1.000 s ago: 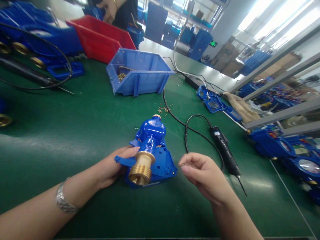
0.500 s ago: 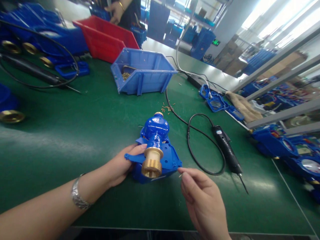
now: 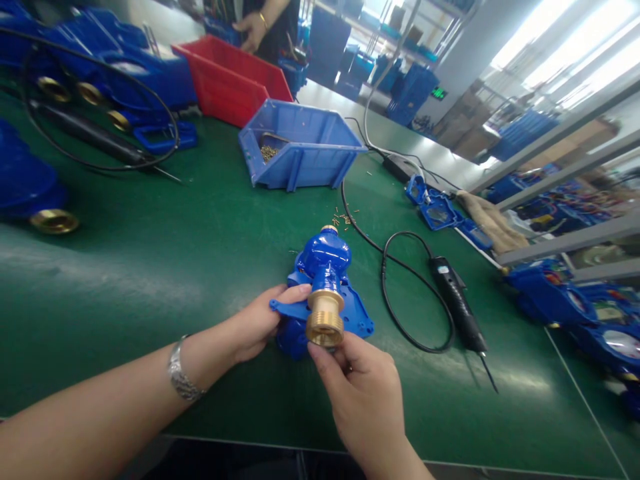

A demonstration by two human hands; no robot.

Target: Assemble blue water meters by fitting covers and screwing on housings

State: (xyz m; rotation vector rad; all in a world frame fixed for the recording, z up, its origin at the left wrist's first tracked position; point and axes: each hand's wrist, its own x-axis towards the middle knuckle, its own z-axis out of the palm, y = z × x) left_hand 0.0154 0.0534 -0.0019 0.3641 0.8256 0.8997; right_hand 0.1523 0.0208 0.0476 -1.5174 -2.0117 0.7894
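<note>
A blue water meter (image 3: 327, 255) with a brass threaded end (image 3: 325, 320) stands on the green bench, that end facing me. My left hand (image 3: 263, 320) is closed on its left side, thumb across a flat blue bracket (image 3: 360, 320). My right hand (image 3: 367, 383) is closed at the brass end, its thumb and fingers against the lower rim. Its fingertips are partly hidden behind the fitting. A tiny brass glint shows among these fingers, too small to make out. Loose small brass screws (image 3: 345, 219) lie beyond the meter.
A black electric screwdriver (image 3: 457, 303) with a looped cable lies to the right, another (image 3: 95, 137) at far left. A blue bin (image 3: 320, 163) holds brass screws; a red bin (image 3: 225, 80) stands behind. More blue meters (image 3: 30, 177) line both sides. A co-worker's hand (image 3: 253, 30) is at the back.
My right hand has moved left from the bracket's right corner to the brass end. A small brass screw showed in its fingertips before. My left hand keeps its hold on the meter.
</note>
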